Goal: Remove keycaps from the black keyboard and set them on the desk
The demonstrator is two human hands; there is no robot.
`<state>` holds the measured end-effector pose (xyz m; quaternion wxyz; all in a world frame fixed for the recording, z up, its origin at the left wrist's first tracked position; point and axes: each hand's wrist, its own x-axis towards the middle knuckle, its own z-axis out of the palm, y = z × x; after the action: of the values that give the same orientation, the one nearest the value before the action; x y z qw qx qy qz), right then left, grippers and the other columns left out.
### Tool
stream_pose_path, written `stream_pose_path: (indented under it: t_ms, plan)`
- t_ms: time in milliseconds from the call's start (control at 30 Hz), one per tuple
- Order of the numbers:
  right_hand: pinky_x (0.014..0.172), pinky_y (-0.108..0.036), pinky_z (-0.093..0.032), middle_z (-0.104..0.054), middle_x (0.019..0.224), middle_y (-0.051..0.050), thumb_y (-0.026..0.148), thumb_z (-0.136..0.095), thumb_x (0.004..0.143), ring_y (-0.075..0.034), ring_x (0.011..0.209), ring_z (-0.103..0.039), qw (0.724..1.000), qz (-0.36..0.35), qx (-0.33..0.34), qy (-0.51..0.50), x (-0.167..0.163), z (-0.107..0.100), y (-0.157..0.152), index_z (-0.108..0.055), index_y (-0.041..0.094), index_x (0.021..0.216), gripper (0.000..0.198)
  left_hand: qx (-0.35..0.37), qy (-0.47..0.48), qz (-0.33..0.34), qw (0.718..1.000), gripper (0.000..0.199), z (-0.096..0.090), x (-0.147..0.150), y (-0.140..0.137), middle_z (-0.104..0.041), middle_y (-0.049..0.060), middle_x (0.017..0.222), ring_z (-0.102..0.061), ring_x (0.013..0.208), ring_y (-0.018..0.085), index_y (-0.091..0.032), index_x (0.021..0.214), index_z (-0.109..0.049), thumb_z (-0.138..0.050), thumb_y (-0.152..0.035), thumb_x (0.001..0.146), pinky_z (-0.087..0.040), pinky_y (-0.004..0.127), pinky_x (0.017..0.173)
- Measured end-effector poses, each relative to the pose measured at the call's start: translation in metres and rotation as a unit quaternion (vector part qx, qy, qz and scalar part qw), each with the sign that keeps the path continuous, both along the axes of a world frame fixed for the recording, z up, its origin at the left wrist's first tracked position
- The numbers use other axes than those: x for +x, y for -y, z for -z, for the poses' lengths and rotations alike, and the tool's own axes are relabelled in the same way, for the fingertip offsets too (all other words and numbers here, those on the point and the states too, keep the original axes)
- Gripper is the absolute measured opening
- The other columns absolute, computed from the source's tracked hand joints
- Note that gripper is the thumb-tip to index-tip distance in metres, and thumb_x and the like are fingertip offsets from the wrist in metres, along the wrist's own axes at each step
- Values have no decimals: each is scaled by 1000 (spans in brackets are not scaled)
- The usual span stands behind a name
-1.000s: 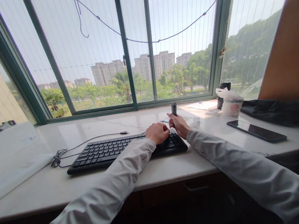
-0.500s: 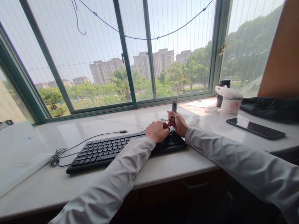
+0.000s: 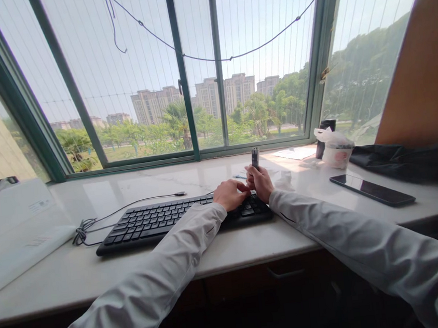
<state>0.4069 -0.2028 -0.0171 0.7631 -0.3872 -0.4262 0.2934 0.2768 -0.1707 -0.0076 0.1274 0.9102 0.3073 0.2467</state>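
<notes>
A black keyboard (image 3: 154, 220) lies on the white stone counter. Above its right end my right hand (image 3: 260, 183) is closed around a slim dark handheld tool (image 3: 255, 158), held upright with its top sticking out above the fist. I cannot tell its exact kind. My left hand (image 3: 230, 194) is over the keys just beside it, fingers bent and drawn together against the right hand near the tool's lower part. Whatever those fingers pinch is hidden. The keyboard's cable (image 3: 85, 230) is coiled at its left, with the plug (image 3: 180, 193) behind the keys.
On the right lie a black phone (image 3: 372, 189) and a dark cloth or bag (image 3: 399, 163). Behind them stand a white plastic bag with a tub (image 3: 337, 149) and a dark bottle (image 3: 321, 145). A white box (image 3: 15, 232) is at the left, below the window (image 3: 136, 89).
Both hands stay over the keyboard's right end. My left fingers have shifted slightly against the right hand, and the view has moved a little.
</notes>
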Motion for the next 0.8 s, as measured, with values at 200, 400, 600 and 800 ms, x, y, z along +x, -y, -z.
stream_pose_path:
  t_ms: [200, 400, 600, 800]
  plan:
    - [31, -21, -23, -29, 41, 11, 36, -61, 72, -5, 32, -26, 998, 46, 6, 37, -2, 4, -2, -34, 23, 56, 35, -50, 15, -1, 999, 25, 1, 2, -5, -74, -3, 90, -66, 90, 21, -33, 89, -77, -67, -48, 71, -48, 28, 80]
    - [31, -21, -27, -33, 41, 9, 40, -57, 75, -6, 32, -31, 989, 98, -2, 107, -1, 7, -1, -35, 23, 56, 33, -84, 13, -14, 996, 28, -3, 5, -2, -74, -2, 90, -66, 86, 19, -30, 90, -76, -67, -49, 71, -48, 25, 72]
    - [33, -21, -30, -34, 42, 9, 42, -57, 75, -7, 35, -32, 985, 119, -2, 124, -3, 5, 3, -35, 23, 60, 32, -83, -24, -30, 996, 34, -7, 9, -3, -73, -1, 95, -66, 89, 20, -31, 92, -76, -67, -54, 69, -47, 25, 72]
    - [33, -21, -28, -33, 44, 9, 39, -60, 74, -7, 36, -31, 987, 95, 15, 125, -6, 5, 7, -35, 23, 60, 33, -70, -31, -15, 997, 31, -6, 9, -5, -73, -2, 94, -66, 89, 20, -32, 93, -76, -67, -51, 71, -47, 25, 72]
